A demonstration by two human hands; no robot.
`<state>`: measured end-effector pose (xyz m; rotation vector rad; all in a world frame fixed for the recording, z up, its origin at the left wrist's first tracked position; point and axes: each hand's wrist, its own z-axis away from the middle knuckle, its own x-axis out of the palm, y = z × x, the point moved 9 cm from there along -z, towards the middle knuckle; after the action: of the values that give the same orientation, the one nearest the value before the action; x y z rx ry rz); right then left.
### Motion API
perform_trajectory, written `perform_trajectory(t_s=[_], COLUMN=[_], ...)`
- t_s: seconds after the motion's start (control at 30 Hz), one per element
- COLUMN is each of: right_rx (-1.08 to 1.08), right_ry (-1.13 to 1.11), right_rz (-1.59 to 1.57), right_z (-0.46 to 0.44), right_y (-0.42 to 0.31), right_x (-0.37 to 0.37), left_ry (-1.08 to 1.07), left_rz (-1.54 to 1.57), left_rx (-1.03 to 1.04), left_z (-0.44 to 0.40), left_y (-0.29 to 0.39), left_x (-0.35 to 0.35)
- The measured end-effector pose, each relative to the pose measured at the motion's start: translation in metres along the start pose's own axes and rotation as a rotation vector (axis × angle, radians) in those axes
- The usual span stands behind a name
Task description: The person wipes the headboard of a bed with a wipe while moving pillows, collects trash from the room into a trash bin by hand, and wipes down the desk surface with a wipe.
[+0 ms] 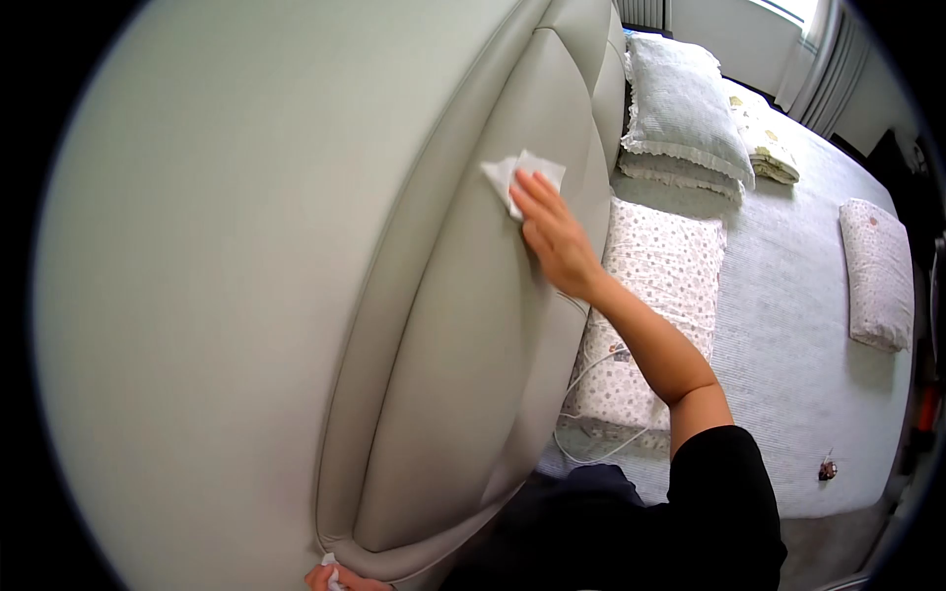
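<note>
My right hand (pixel 554 236) lies over a thin white wipe (pixel 501 182), pressing it with nearly straight fingers against the padded headboard (pixel 463 315). The wipe's corners stick out past the fingertips. The headboard is greyish-beige and smooth, with seams between its panels. At the bottom edge of the view, my left hand (pixel 360 583) is closed round a crumpled white wipe (pixel 335 579), by the headboard's lower corner. Much of that hand is cut off by the frame.
A pale wall (pixel 217 276) runs along the left. The bed (pixel 788 295) carries a floral pillow (pixel 665 261) beside the headboard, stacked grey frilled pillows (pixel 685 98), folded bedding (pixel 764 138) and another pillow (pixel 877 276). A white cable (pixel 591 369) loops near the floral pillow.
</note>
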<state>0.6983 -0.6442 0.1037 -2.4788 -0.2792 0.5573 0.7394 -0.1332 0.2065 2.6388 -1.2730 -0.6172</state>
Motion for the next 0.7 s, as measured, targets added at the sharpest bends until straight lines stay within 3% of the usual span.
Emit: perform_trajectory(t_s=[0.2, 0.3, 0.33, 0.4, 0.47, 0.57, 0.67, 0.7], right_rx=[0.233, 0.367, 0.277, -0.344, -0.091, -0.22, -0.365, -0.347], right_ry=[0.203, 0.203, 0.176, 0.152, -0.062, -0.417, -0.525, -0.453], right_rz=[0.1, -0.058, -0.011, 0.406, 0.126, 0.049, 0.073, 0.098], right_z=[-0.083, -0.098, -0.096, -0.069, -0.027, 0.028, 0.027, 0.01], right_y=[0.175, 0.201, 0.186, 0.13, 0.046, -0.056, -0.048, -0.03], right_x=[-0.01, -0.019, -0.016, 0.008, 0.015, 0.03, 0.032, 0.026], left_ry=[-0.033, -0.022, -0.019, -0.019, -0.072, -0.101, -0.113, -0.116], left_rz=[-0.021, -0.028, -0.054, -0.102, -0.074, -0.143, -0.167, -0.16], left_rx=[0.028, 0.017, 0.036, 0.068, 0.119, 0.017, -0.084, -0.102], left_z=[0.0, 0.0, -0.001, -0.001, 0.008, 0.005, 0.004, 0.005], left_y=[-0.001, -0.001, 0.001, 0.004, -0.013, -0.008, -0.009, -0.012], left_x=[0.0, 0.001, 0.001, 0.001, -0.003, 0.001, 0.003, 0.002])
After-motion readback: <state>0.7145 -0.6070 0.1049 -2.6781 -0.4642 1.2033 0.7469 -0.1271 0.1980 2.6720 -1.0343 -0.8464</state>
